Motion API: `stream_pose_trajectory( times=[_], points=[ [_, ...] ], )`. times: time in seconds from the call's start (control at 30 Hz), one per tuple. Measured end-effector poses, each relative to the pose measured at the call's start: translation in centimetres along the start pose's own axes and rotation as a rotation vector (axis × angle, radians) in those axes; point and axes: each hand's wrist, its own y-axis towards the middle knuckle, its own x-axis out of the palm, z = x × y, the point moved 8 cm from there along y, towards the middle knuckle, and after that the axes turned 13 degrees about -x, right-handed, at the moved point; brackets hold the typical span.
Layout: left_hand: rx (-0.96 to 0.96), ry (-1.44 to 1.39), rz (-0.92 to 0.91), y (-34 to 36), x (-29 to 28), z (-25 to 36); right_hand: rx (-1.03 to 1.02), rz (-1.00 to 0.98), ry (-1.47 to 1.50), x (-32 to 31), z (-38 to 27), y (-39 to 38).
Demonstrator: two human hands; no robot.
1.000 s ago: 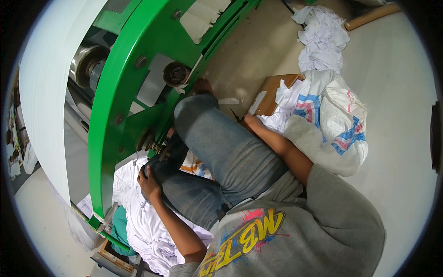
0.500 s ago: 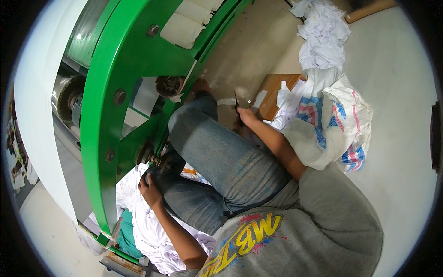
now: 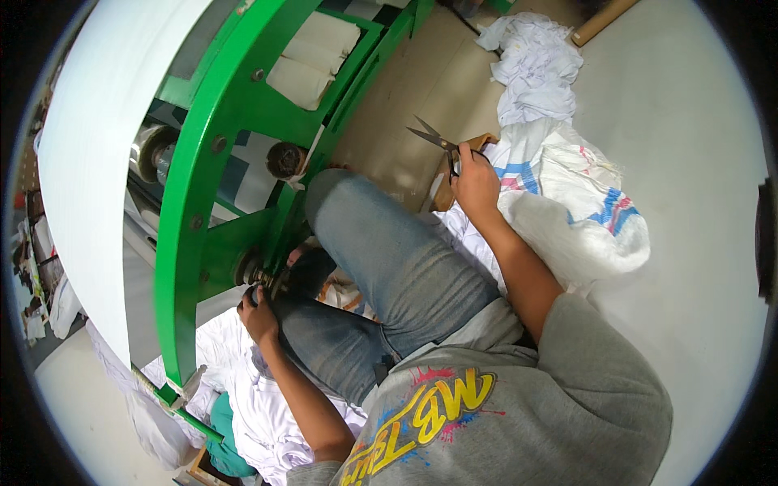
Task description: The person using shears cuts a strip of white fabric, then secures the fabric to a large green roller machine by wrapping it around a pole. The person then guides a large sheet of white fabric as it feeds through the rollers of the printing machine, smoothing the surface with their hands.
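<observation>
My right hand (image 3: 476, 188) grips a pair of black-handled scissors (image 3: 442, 143) above the floor, to the right of my raised knee. Their blades are spread and point up and to the left. My left hand (image 3: 259, 321) is beside my lower knee, close to a metal shaft end (image 3: 250, 267) on the green machine frame (image 3: 175, 243). Its fingers are curled around something small and dark that I cannot make out.
White sheet material (image 3: 89, 186) curves along the machine's left side. A cardboard box (image 3: 442, 193), a woven sack (image 3: 604, 215) and bunched white cloth (image 3: 535, 69) lie to the right. More white cloth (image 3: 263, 429) and green cloth (image 3: 225, 437) lie at the lower left.
My right hand has lifted the scissors up and to the right, from beside my knee to in front of the box, and the blades now show spread. My left hand has barely moved.
</observation>
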Motion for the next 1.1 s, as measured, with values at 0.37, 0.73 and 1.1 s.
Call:
stream_pose_trajectory(
  times=[0.37,0.73,1.1],
  points=[
    [0.109,-0.125,0.029,-2.7,-0.4,-0.5,0.068,0.147,0.682,-7.1,-7.3,-2.9],
    [0.551,-1.159,-0.746,-24.5,-10.7,16.9,0.033,-0.261,1.697,-16.2,-23.2,-4.0],
    [0.387,-1.338,-0.481,-22.4,-16.3,3.5,-0.282,-0.715,1.663,-13.7,-37.4,-10.5]
  ],
)
